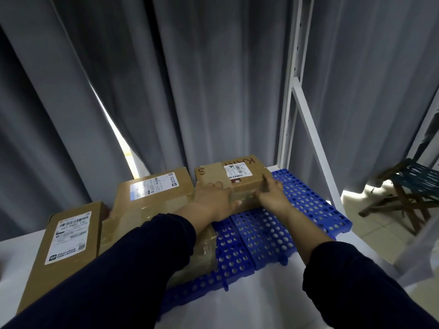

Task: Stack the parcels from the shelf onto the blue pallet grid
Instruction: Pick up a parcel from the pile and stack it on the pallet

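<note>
In the head view, the blue pallet grid (273,229) lies on a white worktop (273,300) across the centre and right of the frame. A small parcel (240,178) with handwriting on top sits at the grid's far edge, upper centre. The left hand (213,200) lies palm down on the parcel's near top edge, its thumb along the front face. The right hand (270,193) reaches straight fingers to the parcel's near right corner. Neither grip is clenched; both look released and pressing, as if settling the parcel into place. A large parcel (152,193) stands just left of it, touching or nearly so. A long parcel (69,238) lies at lower left; whether it rests on the grid cannot be told. Most of the grid is bare and nothing is stacked yet, so the task looks early. The white shelf frame (297,115) at right shows no parcels.
</note>
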